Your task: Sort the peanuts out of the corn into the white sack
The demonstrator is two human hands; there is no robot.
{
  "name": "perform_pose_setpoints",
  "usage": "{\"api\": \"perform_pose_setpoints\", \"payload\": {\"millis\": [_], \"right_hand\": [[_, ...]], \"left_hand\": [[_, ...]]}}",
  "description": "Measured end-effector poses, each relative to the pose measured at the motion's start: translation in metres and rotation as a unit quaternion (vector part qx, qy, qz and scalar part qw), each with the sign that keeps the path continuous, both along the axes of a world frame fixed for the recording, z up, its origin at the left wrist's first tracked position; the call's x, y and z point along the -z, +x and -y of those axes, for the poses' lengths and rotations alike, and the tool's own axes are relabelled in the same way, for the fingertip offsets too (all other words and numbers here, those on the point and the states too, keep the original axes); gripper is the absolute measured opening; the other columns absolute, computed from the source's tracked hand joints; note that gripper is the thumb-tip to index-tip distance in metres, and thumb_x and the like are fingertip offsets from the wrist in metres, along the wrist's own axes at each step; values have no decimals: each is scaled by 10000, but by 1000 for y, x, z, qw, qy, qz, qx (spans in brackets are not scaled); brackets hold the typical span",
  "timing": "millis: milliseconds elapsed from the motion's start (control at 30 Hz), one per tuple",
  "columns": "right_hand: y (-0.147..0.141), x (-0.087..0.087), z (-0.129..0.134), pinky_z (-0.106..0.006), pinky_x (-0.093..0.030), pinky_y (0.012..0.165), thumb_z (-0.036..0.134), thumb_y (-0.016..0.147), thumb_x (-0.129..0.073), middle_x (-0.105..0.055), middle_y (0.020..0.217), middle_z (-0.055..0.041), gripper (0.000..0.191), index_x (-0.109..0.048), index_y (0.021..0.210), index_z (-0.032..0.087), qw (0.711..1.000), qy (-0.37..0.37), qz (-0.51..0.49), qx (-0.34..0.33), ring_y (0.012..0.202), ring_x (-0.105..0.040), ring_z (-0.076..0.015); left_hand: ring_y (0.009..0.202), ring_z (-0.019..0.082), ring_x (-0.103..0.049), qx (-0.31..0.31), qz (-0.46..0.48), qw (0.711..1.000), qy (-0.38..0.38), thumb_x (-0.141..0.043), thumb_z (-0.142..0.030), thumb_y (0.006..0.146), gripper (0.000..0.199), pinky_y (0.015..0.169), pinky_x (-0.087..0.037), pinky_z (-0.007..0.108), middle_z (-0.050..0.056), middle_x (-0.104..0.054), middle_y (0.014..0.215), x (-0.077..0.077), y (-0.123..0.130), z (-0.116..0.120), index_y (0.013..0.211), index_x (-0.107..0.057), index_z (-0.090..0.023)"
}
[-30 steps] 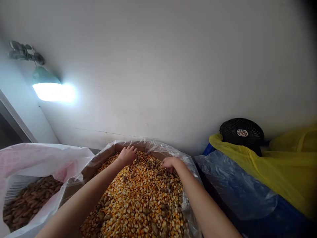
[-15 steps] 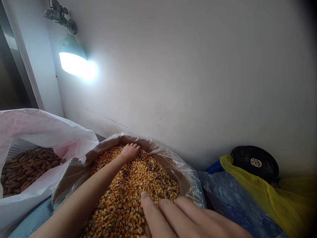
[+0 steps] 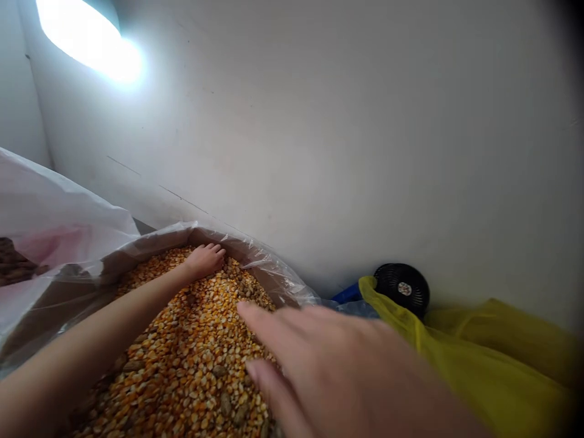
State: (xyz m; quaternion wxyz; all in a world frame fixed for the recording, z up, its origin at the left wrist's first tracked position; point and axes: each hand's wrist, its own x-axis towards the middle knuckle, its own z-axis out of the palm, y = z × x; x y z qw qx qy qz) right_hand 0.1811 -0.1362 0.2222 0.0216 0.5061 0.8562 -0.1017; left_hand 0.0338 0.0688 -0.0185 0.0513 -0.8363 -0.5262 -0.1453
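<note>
An open bag lined with clear plastic (image 3: 292, 281) holds yellow-orange corn kernels (image 3: 182, 347), with brownish lumps (image 3: 227, 404) like unshelled peanuts among them. At the far side, my left hand (image 3: 206, 260) rests palm down on the kernels near the bag's wall. Its fingers are slightly apart and a little bent, their tips partly hidden. Closer to me, my right hand (image 3: 328, 359) hovers over the right part of the bag, somewhat blurred. Its thumb and index finger are apart, and nothing shows between them.
A white and pink bag (image 3: 64, 201) with brown oblong pieces (image 3: 16, 264) stands at the left. Beyond the corn rises a pale wall (image 3: 319, 152), with a bright lamp (image 3: 82, 30) at upper left. At right are a black fan (image 3: 401, 289) and yellow mesh cloth (image 3: 493, 359).
The view has swung right and somewhat down, shifting the scene leftward. My right hand has come farther into view over the corn, its thumb now showing. My left hand stays at the far side.
</note>
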Motion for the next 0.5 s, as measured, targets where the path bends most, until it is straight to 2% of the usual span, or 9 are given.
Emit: {"api": "perform_pose_setpoints", "payload": {"millis": [67, 100, 167, 233, 333, 400, 500], "right_hand": [[-10, -11, -25, -339, -412, 714, 287, 742, -452, -630, 883, -25, 341, -540, 1069, 323, 998, 6, 64, 27, 826, -568, -211], [-12, -11, -40, -327, -404, 727, 284, 748, -444, -622, 915, -15, 373, -506, 1114, 324, 997, 3, 72, 37, 839, -562, -199], [-8, 0, -74, -298, -400, 719, 299, 746, -450, -598, 987, -11, 439, -443, 1184, 309, 996, -23, 66, 55, 836, -553, -177], [2, 23, -108, -281, -399, 694, 315, 731, -473, -587, 1004, -27, 468, -438, 1196, 269, 993, -72, 61, 74, 812, -546, -169], [23, 69, -151, -262, -402, 616, 304, 692, -533, -594, 926, -48, 511, -449, 1188, 213, 978, -176, 54, 103, 726, -539, -156], [38, 101, -170, -247, -399, 561, 280, 676, -553, -595, 877, -39, 511, -457, 1173, 214, 958, -247, 33, 138, 661, -536, -139], [58, 141, -184, -231, -395, 505, 229, 630, -588, -586, 811, -16, 467, -511, 1091, 228, 920, -327, -1, 217, 605, -536, -127]], "left_hand": [[892, 207, -476, -3, 11, 1000, 1, -274, -288, 841, 307, 707, -332, 306, 90, -547, 968, 3, -1, 0, 975, -521, -163], [894, 205, -473, -4, 19, 1000, 2, -276, -288, 839, 306, 710, -330, 303, 87, -547, 970, 4, -2, 0, 969, -525, -167], [894, 203, -471, -2, 31, 999, 6, -279, -288, 837, 307, 714, -327, 298, 86, -549, 966, 6, -3, 0, 969, -530, -169], [890, 199, -471, 1, 42, 999, 9, -276, -288, 838, 315, 725, -325, 296, 89, -551, 963, 8, -4, 0, 974, -532, -166], [888, 190, -470, 2, 54, 998, 11, -271, -288, 841, 318, 743, -321, 294, 87, -552, 963, 11, -5, -2, 967, -537, -168], [875, 188, -474, 2, 58, 998, 16, -267, -287, 844, 320, 738, -322, 293, 87, -552, 960, 13, -5, -3, 961, -540, -170], [849, 191, -481, 3, 66, 998, 18, -271, -284, 841, 315, 720, -326, 296, 91, -554, 938, 15, -6, -3, 940, -547, -168]]}}
